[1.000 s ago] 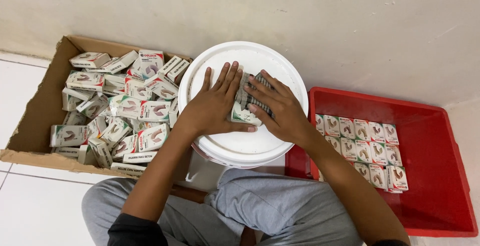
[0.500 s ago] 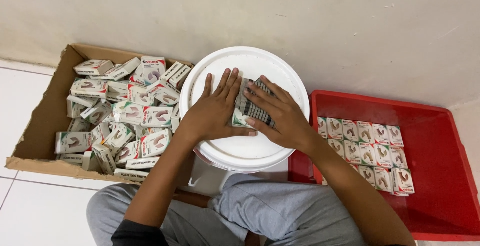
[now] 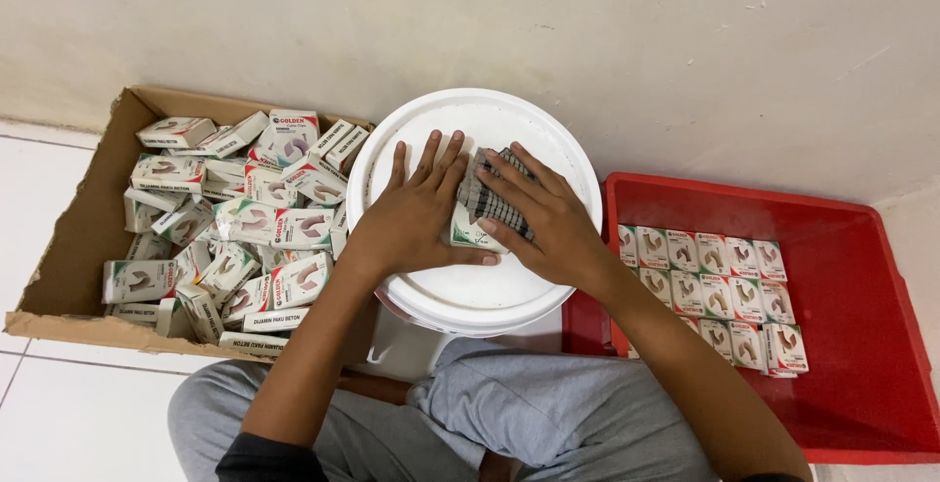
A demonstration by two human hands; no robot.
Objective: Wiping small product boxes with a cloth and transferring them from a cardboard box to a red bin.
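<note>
Head view: looked down on white tiled floor (image 3: 69, 404) below a plain cream wall (image 3: 587, 22). Showed both hands flat and spread on a white bucket lid (image 3: 470, 291), left hand (image 3: 416, 213) and right hand (image 3: 548, 222) pressing a small box (image 3: 487, 210) between them. Flanked by cardboard box (image 3: 73, 237) of jumbled packets (image 3: 230, 217) left, red tray (image 3: 862, 345) with neat rows (image 3: 720, 286) right.

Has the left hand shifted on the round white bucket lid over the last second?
No. The left hand stays flat on the round white plastic bucket lid, pressed against the small white carton, at the same place relative to the lid's rim.
</note>
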